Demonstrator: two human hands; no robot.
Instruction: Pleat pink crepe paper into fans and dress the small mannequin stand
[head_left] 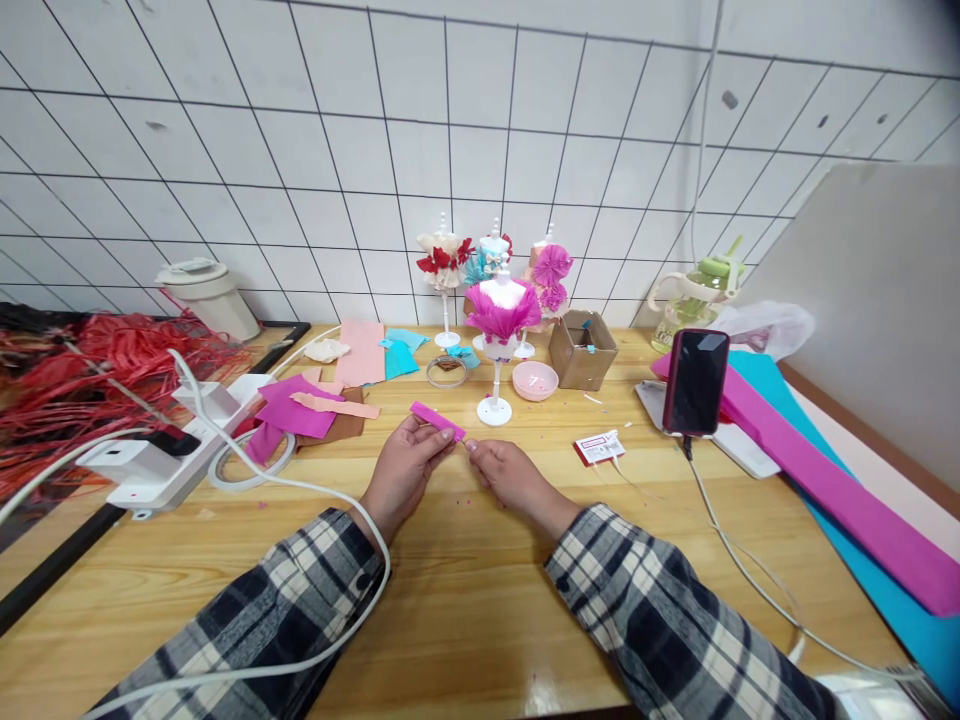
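Observation:
Between thumb and fingers, my left hand (405,468) holds a narrow folded strip of magenta paper (435,418), which slants down to the right. My right hand (517,480) is closed in a pinch at the strip's right end; what it grips is too small to make out. Just behind the hands stands a small white dress form (495,408) with a magenta paper ruffle (504,312). Three more decorated forms are behind it, one with red and cream paper (442,262), one with blue, one with pink flowers (552,265).
Paper pieces (300,408) and a tape roll (251,462) lie left, near a power strip (176,450). A pink bowl (535,381), cardboard box (583,350) and phone (696,383) stand behind and right. A white cable (300,484) crosses over my left forearm.

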